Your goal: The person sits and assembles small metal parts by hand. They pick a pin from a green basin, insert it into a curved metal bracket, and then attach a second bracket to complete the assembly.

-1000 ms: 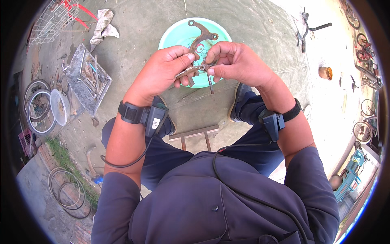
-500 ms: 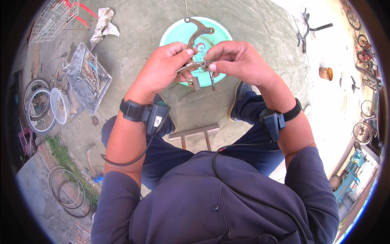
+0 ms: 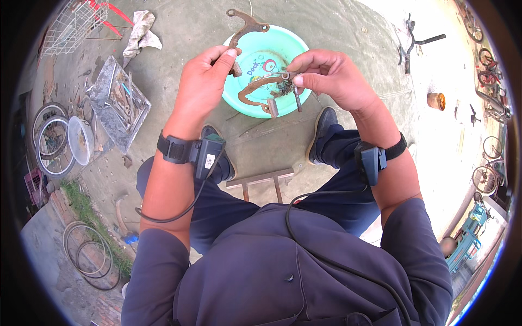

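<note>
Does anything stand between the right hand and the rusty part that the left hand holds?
Yes: the curved part in the right hand extends into the gap toward the rusty part in the left hand. Nothing else visible stands there; the basin lies below.

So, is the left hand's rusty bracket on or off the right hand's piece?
Off: the rusty bracket in the left hand is apart from the curved piece in the right hand; green basin shows between them.

Left hand (image 3: 204,73) holding forked bracket (image 3: 251,24), right hand (image 3: 331,79) pinching curved bracket (image 3: 259,83)
</note>
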Tool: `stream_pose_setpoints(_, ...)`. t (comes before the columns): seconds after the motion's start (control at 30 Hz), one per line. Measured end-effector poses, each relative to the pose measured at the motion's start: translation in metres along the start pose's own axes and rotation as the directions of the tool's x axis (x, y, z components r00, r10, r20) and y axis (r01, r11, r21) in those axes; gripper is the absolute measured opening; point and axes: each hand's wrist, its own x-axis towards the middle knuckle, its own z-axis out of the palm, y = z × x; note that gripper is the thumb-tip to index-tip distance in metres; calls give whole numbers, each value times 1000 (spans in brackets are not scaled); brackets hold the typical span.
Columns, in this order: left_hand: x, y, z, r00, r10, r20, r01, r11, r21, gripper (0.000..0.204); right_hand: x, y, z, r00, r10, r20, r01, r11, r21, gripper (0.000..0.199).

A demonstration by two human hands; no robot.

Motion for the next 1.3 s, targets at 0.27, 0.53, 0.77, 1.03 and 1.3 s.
stream_pose_setpoints(0.27, 2, -5, -7, 999, 13, -52, -17, 997, -75, 29, 4, 3, -17, 996, -59, -70, 62, 997, 47, 20)
stream_pose_setpoints(0.53, -12, -6, 6, 961, 8, 277, 115, 897, -426, 21, 4, 3, -23, 992, -36, -122, 59, 979, 194, 23)
stream_pose_setpoints(0.77, -16, -5, 12, 974, 119, 192, -55, 949, -311, 15, 4, 1, -21, 994, -10, -111, 38, 968, 247, 23)
stream_pose_setpoints(1.03, -23, -3, 21, 982, 185, -45, -190, 960, -206, 15, 7, 5, -19, 991, -19, -132, 50, 971, 232, 18)
stream_pose_setpoints(1.3, -28, -5, 31, 948, 272, -165, -292, 949, -114, 14, 8, 4, -13, 980, -56, -192, 101, 966, 238, 16)
